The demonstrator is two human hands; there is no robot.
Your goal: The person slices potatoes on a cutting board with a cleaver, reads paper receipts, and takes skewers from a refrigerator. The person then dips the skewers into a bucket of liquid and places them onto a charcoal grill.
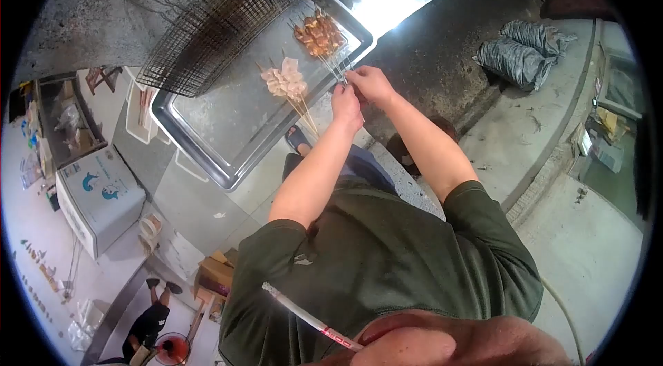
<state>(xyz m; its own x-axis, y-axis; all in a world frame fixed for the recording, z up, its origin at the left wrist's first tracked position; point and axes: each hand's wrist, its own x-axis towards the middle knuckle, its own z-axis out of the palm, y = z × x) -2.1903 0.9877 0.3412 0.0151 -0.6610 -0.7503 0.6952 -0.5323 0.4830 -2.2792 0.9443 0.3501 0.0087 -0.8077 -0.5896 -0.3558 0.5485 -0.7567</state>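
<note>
Reddish-brown meat skewers (319, 34) lie at the right end of a metal tray (228, 135), their thin sticks pointing toward me. My left hand (347, 108) is closed around the stick ends at the tray's near edge. Right beside it, my right hand (371, 84) pinches the same sticks, its fingers closed. To the left, paler meat skewers (285, 81) rest on the tray with their sticks over the near rim; neither hand touches them. The exact grip of the fingertips is partly hidden.
A black wire grilling basket (214, 27) leans across the tray's far left side. Dark grey bags (518, 59) lie at the right beyond a long dark metal trough (442, 48). A white box (100, 193) stands at left. Another person (150, 318) is at lower left.
</note>
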